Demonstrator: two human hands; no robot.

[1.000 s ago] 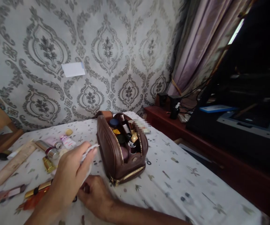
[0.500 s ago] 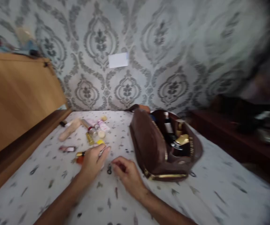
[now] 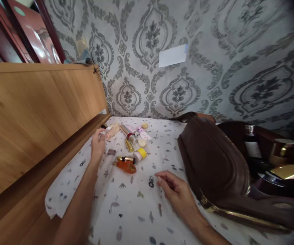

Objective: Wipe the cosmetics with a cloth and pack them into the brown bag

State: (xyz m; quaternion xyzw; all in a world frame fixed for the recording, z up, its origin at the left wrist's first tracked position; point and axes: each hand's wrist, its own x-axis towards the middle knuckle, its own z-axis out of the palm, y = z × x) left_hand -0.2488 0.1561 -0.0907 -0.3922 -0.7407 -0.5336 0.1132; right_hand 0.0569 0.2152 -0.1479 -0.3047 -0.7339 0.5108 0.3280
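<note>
My left hand (image 3: pixel 98 145) is at the left of a cluster of cosmetics, with fingers curled; whatever is between them is too small and blurred to name. Just beyond its fingertips lies a peach-coloured tube (image 3: pixel 113 131). A small item with a brown label (image 3: pixel 111 152) is right beside the hand. Nearer me are an orange bottle (image 3: pixel 126 167), a dark, gold-ended tube (image 3: pixel 126 159) and a yellow-lidded jar (image 3: pixel 140 154). My right hand (image 3: pixel 179 194) rests low over the cloth, loosely bent, thumb and forefinger slightly apart around nothing. Beside it is the open brown bag (image 3: pixel 213 160).
Inside the bag stand a dark bottle with a white label (image 3: pixel 252 148) and a gold-topped item (image 3: pixel 287 172). A wooden panel (image 3: pixel 42 112) borders the left side. The patterned wall (image 3: pixel 152 81) rises behind the printed cloth (image 3: pixel 134 211).
My left hand has moved away from the yellow-lidded jar, left and farther out, uncovering the orange bottle. The view has turned left. My right hand stays near the bag.
</note>
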